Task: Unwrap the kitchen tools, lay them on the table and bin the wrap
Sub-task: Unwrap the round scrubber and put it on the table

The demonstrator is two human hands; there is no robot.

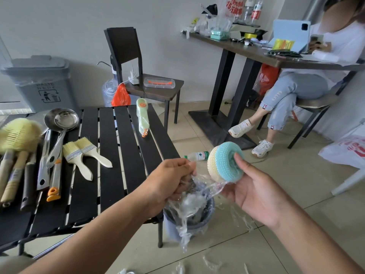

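My right hand [254, 191] holds a round scouring pad [224, 162], teal on one side and cream on the other, thumb on its centre. My left hand [171, 181] grips a bunch of clear plastic wrap [189, 206] that stretches to the pad and hangs over a small grey bin [203, 224] on the floor. On the black slatted table [122, 155] lie two paintbrushes [85, 155], steel ladles [63, 123], a yellow bottle brush [19, 133], wooden-handled tools, and a wrapped green peeler [142, 117].
A large grey waste bin [41, 82] stands at the back left. A dark chair [138, 76] holds a clear box. A seated person [308, 84] is at a second table [276, 56] on the right. A bottle [198, 156] and wrap scraps lie on the floor tiles.
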